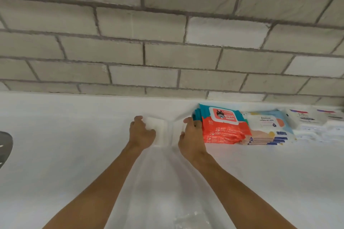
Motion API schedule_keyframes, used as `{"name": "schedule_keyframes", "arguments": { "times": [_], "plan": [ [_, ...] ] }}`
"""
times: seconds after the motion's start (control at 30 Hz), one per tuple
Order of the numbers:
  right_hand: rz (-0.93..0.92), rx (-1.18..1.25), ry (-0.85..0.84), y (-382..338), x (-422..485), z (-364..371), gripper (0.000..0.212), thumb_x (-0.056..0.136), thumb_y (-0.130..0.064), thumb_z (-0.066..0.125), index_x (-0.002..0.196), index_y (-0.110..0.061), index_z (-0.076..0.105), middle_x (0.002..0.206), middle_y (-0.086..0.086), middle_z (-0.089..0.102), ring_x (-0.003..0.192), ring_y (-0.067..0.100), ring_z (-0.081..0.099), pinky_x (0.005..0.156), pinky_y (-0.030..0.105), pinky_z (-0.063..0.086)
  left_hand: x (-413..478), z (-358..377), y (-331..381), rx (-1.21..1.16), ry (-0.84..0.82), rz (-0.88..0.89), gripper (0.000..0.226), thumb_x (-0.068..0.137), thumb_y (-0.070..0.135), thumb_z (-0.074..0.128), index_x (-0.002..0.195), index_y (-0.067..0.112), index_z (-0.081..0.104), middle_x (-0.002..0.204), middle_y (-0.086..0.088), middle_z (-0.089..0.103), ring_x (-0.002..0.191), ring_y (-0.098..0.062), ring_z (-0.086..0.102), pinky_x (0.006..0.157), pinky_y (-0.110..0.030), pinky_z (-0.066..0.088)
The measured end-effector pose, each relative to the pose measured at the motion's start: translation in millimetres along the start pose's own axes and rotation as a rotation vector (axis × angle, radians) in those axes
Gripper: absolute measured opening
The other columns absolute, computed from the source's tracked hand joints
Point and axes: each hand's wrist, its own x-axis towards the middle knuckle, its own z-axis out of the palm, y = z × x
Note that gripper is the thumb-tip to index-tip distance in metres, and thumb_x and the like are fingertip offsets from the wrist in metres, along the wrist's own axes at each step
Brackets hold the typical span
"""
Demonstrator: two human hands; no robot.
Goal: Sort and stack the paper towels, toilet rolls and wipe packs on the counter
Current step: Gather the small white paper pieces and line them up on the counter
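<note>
Both arms reach straight forward over the white counter, bare forearms converging toward the back wall.

Left hand: palm down, fingers curled over the left edge of a white stack of paper towels, thumb toward the wall. It looks like a clasp on the stack's left side.

Right hand: palm turned inward, fingers curved against the stack's right side, thumb up near the top. The back of this hand sits just beside, possibly touching, the red-and-teal wipe packs. The two hands press toward each other with the stack between them.

The white stack rests on the counter close to the rear edge. It is overexposed, so its layers and exact outline cannot be told.

Right of the hands, in a row along the wall:
- the red-and-teal wipe packs, stacked several high, top label reading "Wipes";
- touching them, a stack of pale blue wipe packs;
- farther right, white packs with dark print, too blurred to read.

Grey brick wall behind the counter. A dark grey object is cut off at the left frame edge.
</note>
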Motion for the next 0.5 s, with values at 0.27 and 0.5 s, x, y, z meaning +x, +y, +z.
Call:
{"name": "schedule_keyframes", "arguments": {
  "times": [0.27,0.5],
  "plan": [
    [-0.16,-0.405,0.023,-4,-16,2,0.051,0.094,-0.017,0.058,0.142,-0.016,0.039,0.152,0.012,0.026,0.137,0.03,0.033,0.11,0.037,0.039,-21,2,-10,0.182,-0.038,0.162,0.093,0.081,0.026,0.075,0.154,0.012,0.019,0.152,-0.009,0.036,0.138,-0.025,0.039,0.11,-0.028,0.033],
    [-0.251,-0.435,-0.177,16,-21,12,0.049,0.096,-0.011,0.053,0.143,-0.015,0.039,0.154,0.006,0.03,0.143,0.026,0.026,0.114,0.033,0.029,-30,4,-23,0.456,-0.205,0.485,0.076,0.09,0.033,0.067,0.153,0.027,0.025,0.16,-0.006,0.022,0.15,-0.019,0.009,0.12,-0.03,0.006]
  ]
}}
